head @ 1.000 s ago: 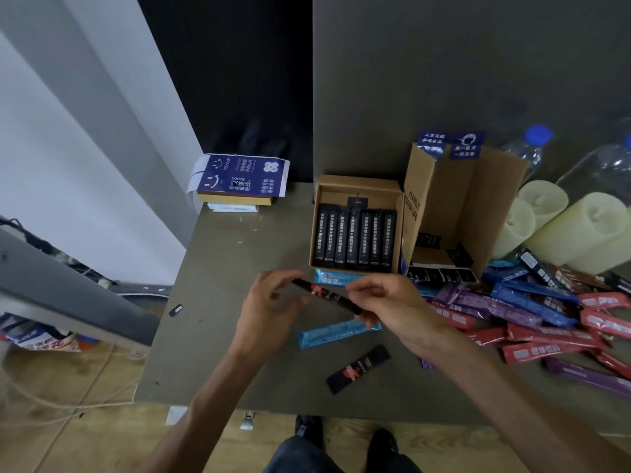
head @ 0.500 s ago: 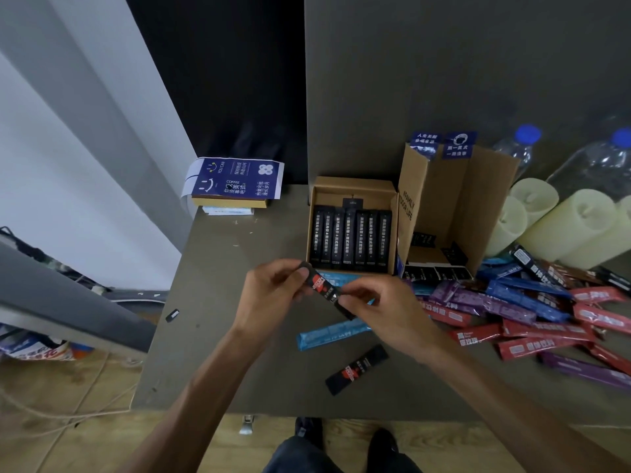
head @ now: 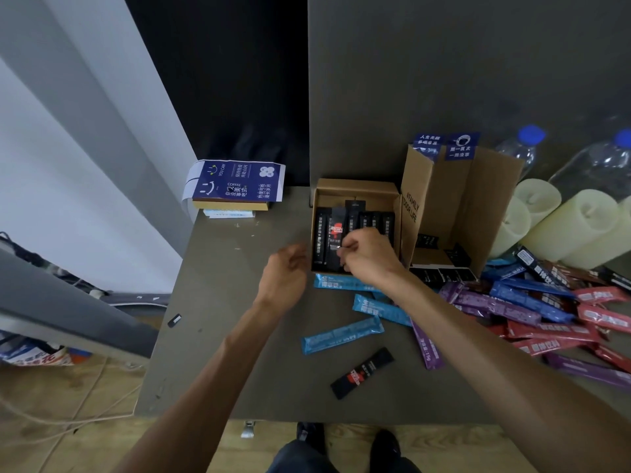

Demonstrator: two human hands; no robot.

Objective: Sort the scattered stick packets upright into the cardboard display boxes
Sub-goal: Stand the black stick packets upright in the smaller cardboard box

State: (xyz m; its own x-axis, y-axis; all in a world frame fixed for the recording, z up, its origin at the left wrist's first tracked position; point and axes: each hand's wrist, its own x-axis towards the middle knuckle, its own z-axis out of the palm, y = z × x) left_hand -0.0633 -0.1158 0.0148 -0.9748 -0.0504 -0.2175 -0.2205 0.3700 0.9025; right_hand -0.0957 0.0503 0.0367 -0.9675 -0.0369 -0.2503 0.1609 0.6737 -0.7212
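A small cardboard display box (head: pixel 355 187) at the back of the table holds a row of black stick packets. My right hand (head: pixel 367 256) pinches a black packet with a red mark (head: pixel 336 230) over the left part of that row. My left hand (head: pixel 285 278) hovers just left of the box, fingers loosely curled, holding nothing. A taller open cardboard box (head: pixel 457 199) stands to the right. Another black packet (head: pixel 362 373) and several light blue packets (head: pixel 341 335) lie on the table in front. A heap of red, purple and blue packets (head: pixel 546 312) spreads to the right.
Pale pillar candles (head: pixel 573 227) and clear water bottles (head: pixel 519 148) stand at the back right. A stack of flat blue-printed boxes (head: pixel 235 187) sits at the table's back left corner. The table's left and front edges drop to a wooden floor with cables.
My right hand has carried the black packet from in front of the box up into the box. My left hand has let go of it and drawn slightly left.
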